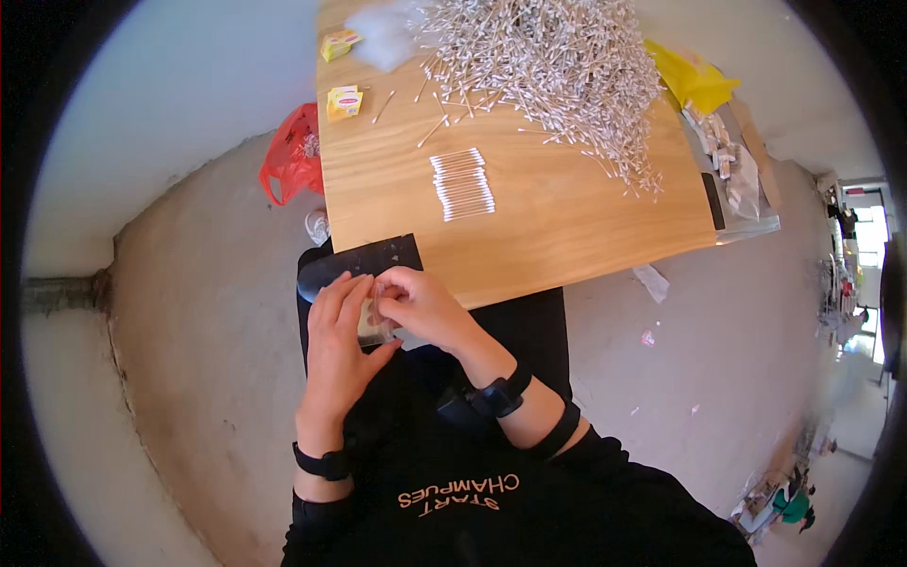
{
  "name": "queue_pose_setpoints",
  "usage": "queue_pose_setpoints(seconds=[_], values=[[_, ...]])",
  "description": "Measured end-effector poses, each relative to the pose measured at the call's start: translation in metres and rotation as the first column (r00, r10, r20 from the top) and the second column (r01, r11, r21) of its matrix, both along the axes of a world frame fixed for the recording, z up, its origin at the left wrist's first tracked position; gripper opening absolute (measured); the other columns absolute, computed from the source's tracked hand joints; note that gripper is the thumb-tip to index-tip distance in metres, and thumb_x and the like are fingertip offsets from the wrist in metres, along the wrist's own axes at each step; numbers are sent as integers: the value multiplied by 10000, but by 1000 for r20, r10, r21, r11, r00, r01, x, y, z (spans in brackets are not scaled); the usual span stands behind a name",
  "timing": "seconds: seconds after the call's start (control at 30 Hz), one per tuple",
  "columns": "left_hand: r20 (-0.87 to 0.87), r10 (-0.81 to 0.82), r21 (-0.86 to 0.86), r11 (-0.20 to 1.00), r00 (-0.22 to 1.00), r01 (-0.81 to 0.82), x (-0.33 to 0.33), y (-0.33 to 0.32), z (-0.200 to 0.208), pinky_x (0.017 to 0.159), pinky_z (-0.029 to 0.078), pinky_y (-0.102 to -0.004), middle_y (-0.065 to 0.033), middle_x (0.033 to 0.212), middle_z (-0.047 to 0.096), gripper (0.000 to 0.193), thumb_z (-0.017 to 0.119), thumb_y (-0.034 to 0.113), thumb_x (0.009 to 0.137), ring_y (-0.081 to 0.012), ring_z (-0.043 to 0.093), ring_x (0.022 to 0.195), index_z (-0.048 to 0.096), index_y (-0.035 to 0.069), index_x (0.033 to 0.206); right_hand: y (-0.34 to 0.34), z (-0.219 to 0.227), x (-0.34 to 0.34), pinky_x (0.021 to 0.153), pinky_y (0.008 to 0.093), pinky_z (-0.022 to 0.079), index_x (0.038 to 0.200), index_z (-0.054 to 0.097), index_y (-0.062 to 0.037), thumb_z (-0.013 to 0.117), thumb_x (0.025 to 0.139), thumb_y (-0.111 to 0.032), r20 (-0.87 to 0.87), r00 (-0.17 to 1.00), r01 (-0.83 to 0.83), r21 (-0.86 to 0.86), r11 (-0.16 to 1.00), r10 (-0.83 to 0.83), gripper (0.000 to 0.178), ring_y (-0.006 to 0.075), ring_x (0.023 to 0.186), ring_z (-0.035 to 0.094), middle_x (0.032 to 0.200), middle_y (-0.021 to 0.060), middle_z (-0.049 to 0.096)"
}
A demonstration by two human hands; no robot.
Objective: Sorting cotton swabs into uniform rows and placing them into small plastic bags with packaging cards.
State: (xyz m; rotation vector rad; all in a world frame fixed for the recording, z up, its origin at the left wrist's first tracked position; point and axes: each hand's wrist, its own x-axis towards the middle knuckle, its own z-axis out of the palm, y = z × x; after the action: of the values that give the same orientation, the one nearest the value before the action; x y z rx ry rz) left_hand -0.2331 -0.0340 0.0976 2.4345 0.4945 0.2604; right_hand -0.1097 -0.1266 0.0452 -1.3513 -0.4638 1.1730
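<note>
Just off the table's near left corner, my two hands meet over my lap. Between them is a small clear plastic bag [375,328] with something pale inside, partly covered by the fingers. My left hand [337,333] closes on its left side, thumb below. The fingertips of my right hand [422,302] pinch its upper right part. Right behind the hands lies a flat black object [378,255], its kind unclear. Farther up the table, a neat row of cotton swabs [462,184] lies side by side.
A large heap of loose cotton swabs [567,76] covers the far table [586,222]. Small yellow packets [344,102] and clear plastic bags [383,33] lie at far left. A red bag [295,156] stands beside the left edge; a yellow bag [694,80] is at far right.
</note>
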Motion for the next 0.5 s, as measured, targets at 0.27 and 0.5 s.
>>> queue_pose_setpoints(seconds=[0.27,0.5], values=[[-11,7,-85,996,1000,-7,3,2,5,946,423,-412,-159,1158,547,739,819,75,574,-342,517,1092,528,53,1253,-4,-2,8,733,271,506,990,583,12,580,843,-35,89,993,-79,10,997,78,154,117,795,627,854,65,648],[13,50,-93,994,999,-49,2,1,5,928,435,-403,-149,1140,551,722,811,56,582,-340,529,1070,527,52,1246,-2,0,2,692,273,508,896,617,16,658,815,-95,123,990,-70,-14,997,71,144,124,752,629,808,78,663]])
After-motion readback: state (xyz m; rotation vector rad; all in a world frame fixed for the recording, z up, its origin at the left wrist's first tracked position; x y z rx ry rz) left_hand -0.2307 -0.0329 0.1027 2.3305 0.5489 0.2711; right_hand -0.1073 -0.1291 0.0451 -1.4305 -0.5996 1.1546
